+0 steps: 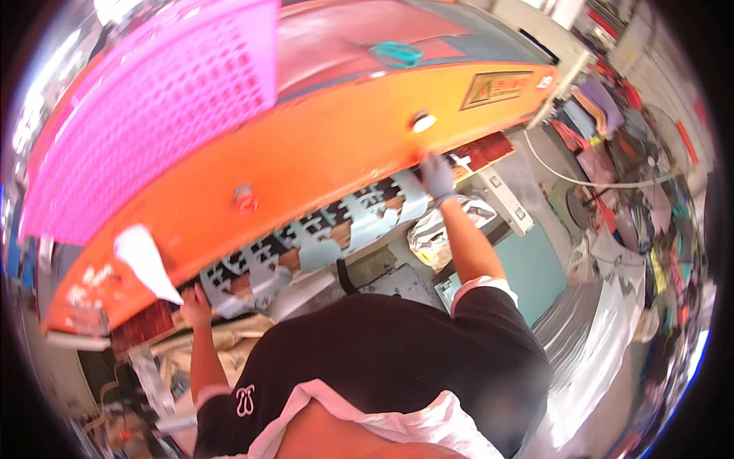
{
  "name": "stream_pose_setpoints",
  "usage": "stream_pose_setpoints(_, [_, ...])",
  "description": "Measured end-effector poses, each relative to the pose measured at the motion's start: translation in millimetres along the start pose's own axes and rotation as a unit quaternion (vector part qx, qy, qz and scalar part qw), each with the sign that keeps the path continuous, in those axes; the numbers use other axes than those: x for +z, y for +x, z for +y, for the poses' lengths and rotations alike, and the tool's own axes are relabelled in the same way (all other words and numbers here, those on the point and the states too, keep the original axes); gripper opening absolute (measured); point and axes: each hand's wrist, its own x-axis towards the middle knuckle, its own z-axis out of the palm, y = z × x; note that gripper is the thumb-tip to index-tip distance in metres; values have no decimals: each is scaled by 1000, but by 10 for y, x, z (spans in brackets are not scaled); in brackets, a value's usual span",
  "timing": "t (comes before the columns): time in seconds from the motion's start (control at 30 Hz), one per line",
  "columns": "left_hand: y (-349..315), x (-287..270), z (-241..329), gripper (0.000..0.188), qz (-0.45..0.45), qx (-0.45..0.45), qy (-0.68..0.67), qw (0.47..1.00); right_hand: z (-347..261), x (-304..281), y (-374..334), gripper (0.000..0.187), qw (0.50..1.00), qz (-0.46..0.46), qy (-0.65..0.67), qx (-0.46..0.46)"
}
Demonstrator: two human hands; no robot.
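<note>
A grey-blue sheet with many shapes cut out of it (325, 249) stretches along the front opening of a large orange machine (321, 168). My bare left hand (196, 306) is closed at the sheet's left end, close under the machine's edge. At the other end, my right hand (437, 177), in a grey glove, is closed on the sheet's right end; it is blurred, and its fingertips are partly hidden beneath the orange front. Dark gaps and brown patches show through the cut-outs. A white paper-like flap (144, 260) hangs from the machine above my left hand.
A pink perforated basket (168, 115) stands on top of the machine, with a teal coil (397, 53) farther right. Red board ends (489, 151) stick out beneath the front. A patterned bag (451, 229) lies below my right arm. Piled scraps (604, 153) cover the right side.
</note>
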Motion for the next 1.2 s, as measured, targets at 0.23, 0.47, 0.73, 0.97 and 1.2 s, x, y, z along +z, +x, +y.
stream_pose_setpoints(0.23, [175, 179, -158, 35, -15, 2, 11, 1000, -40, 403, -174, 36, 975, -187, -48, 110])
stream_pose_setpoints(0.47, [268, 261, -246, 46, -60, -28, 50, 997, -37, 284, -222, 46, 989, -118, -53, 73])
stream_pose_setpoints(0.73, [246, -8, -230, 35, -138, 47, 109, 983, 45, 145, -171, 57, 945, -309, -76, 76])
stream_pose_setpoints(0.97, [-546, -988, 451, 37, -17, -41, 28, 999, -10, -637, -842, 68, 944, -237, -62, 220])
stream_pose_setpoints(1.2, [-1740, -1881, 706, 32, 17, -18, -18, 1000, -337, -1726, -1913, 43, 939, -126, -52, 316])
